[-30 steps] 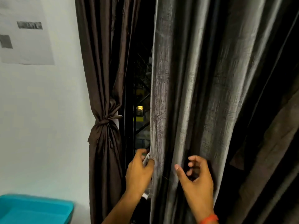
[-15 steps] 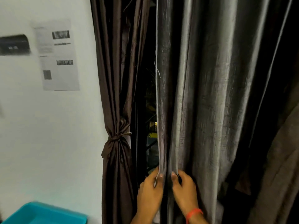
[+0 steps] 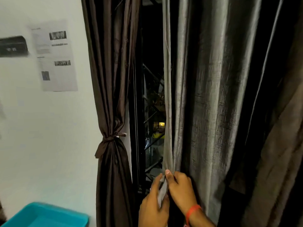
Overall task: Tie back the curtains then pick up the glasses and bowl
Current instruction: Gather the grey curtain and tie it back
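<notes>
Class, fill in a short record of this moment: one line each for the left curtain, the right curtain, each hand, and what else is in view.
Left curtain: brown curtain, already tied back with a knot.
Right curtain: grey curtain, hanging loose.
Left hand: grips the grey curtain's edge low down.
Right hand: pinches the same edge, orange wristband on.
Also in view: teal bin, printed sheet on wall.

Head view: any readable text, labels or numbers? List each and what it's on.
None can be read.
Paper sheet on the wall: printed lines and small pictures, too blurred to read.
Dark box on the wall left of the sheet: pale marks on its face, too blurred to read.
Curtains, teal bin, orange wristband: no text visible.
</notes>
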